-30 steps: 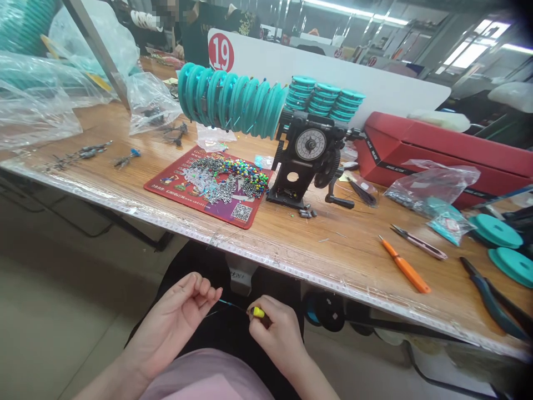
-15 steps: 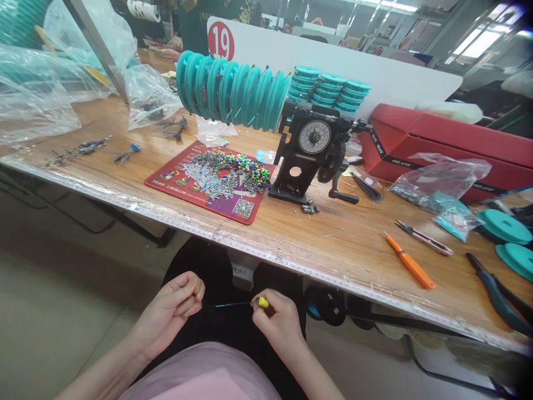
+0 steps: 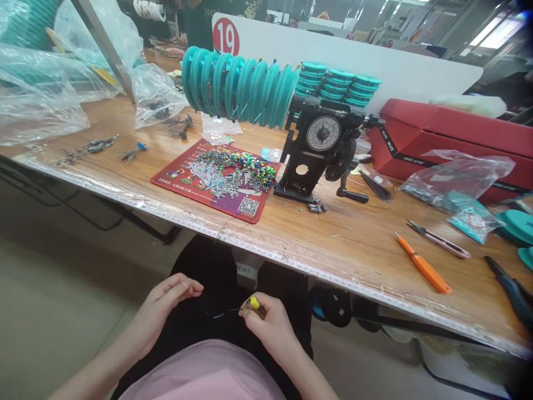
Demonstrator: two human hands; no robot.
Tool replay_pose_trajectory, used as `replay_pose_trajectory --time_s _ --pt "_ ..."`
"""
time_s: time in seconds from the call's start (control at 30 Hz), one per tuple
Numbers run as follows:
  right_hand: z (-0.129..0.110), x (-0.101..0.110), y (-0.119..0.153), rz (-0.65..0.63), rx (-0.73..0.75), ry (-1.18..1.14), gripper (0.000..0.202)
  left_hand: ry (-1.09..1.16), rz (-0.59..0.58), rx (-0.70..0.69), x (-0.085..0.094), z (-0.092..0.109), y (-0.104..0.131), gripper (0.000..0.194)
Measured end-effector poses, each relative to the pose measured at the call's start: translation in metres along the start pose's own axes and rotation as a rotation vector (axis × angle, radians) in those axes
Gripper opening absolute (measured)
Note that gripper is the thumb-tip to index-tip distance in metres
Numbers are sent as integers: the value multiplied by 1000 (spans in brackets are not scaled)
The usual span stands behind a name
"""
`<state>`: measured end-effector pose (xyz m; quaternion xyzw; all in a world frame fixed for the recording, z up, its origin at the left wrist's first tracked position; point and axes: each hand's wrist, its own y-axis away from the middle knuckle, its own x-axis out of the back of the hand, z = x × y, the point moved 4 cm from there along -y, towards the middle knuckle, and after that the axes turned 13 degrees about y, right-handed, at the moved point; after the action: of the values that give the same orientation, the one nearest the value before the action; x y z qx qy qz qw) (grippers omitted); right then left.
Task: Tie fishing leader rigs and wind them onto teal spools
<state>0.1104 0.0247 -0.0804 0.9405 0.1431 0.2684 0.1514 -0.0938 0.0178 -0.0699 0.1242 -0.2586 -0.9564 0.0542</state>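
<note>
My left hand (image 3: 172, 300) hovers above my lap with its fingers stretched forward, and I see nothing held in it. My right hand (image 3: 268, 319) is closed, pinching a thin dark line (image 3: 231, 311) that runs out to the left with a light-blue section on it. The line's free end hangs in the gap between my two hands, over dark trousers. A yellow-ended piece (image 3: 254, 303) pokes out above the right thumb and forefinger; its lower part is hidden in the fist, so its kind is unclear.
Ahead, a red mat (image 3: 166, 180) bears metal swivels and coloured beads. A black hand-cranked winder (image 3: 302, 172) carries a row of teal foam spools (image 3: 237, 89). To the right lie an orange-handled tool (image 3: 425, 269), thread snips (image 3: 441, 239) and pliers (image 3: 510, 289). The table edge (image 3: 266, 250) runs before my knees.
My left hand has loosened from a pinch to straighter fingers. My right hand has shifted slightly left with the line, which now sags and curves. The view has turned a little left.
</note>
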Motion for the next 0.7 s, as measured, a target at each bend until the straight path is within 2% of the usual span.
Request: replay_pose_trajectory --time_s 0.1,0.17,0.23,0.33,0.4,0.47,0.53,0.63,0.7 --pt "4 -4 -1 -5 2 34 11 -558 71 -239 9 7 2 16" --pt "6 -6 -2 -7 4 52 9 -855 106 -449 2 17 10 26" --pt "6 -6 -1 -11 13 66 9 -1030 71 -592 -12 23 19 32" --pt "2 -4 1 -21 37 83 10 -1112 -131 -647 -37 23 28 32" --pt "0 -2 3 -28 55 106 11 -1146 -196 -657 -46 23 29 36" --pt "-1 1 4 -24 64 128 12 -1175 -136 -707 -46 27 27 44" --pt "2 1 4 -9 69 138 12 -1166 -32 -756 -39 37 22 45" --pt "6 1 3 1 70 134 12 -1119 112 -752 -23 53 14 22" --pt "6 2 3 -6 77 138 12 -1088 115 -727 -19 58 11 16"
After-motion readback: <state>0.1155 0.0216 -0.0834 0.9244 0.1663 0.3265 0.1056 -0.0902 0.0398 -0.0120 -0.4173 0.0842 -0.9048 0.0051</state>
